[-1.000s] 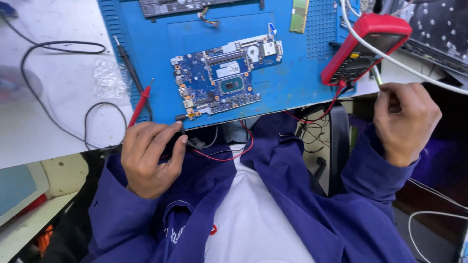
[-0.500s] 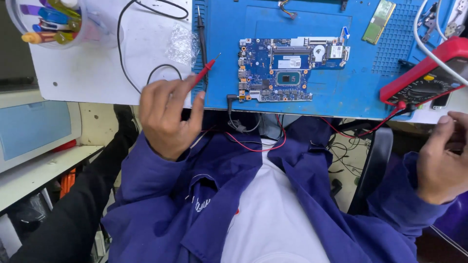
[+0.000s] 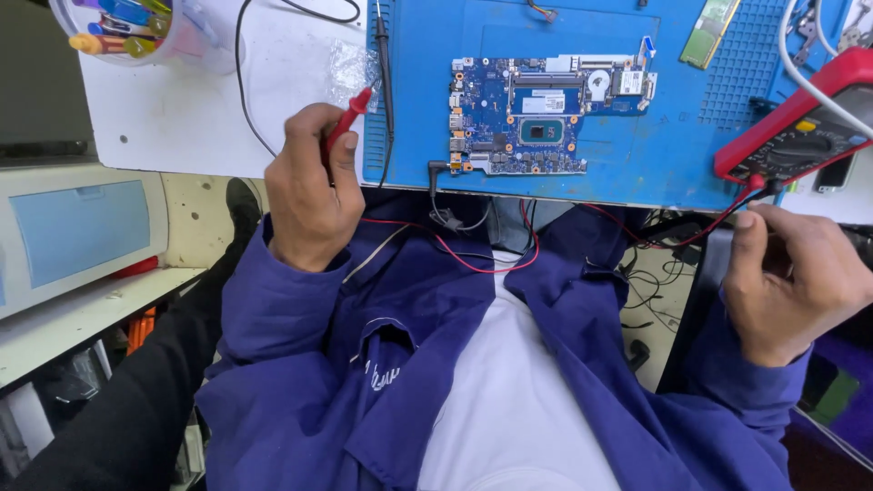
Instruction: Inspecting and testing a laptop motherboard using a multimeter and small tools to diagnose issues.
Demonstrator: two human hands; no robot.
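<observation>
Head view: I see the left hand (image 3: 309, 186) curled into a loose fist around a red test probe (image 3: 348, 116), thumb pressed along its shaft, tip pointing up and away from the body. The right hand (image 3: 791, 282) sits low by the desk edge, fingers folded in, index finger touching the red lead (image 3: 718, 223) below the red multimeter (image 3: 800, 136); whether it actually pinches the lead I cannot tell.

Between the hands, further out, a blue circuit board (image 3: 546, 114) lies flat on a ribbed blue mat (image 3: 637, 173), studded with small chips. A black probe (image 3: 384, 55) rests just right of the left hand's red one. A clear cup of pens (image 3: 155, 32) stands up-left of it.

Against half a second back, the left hand holds the probe the same way, and the right hand now touches the lead.
</observation>
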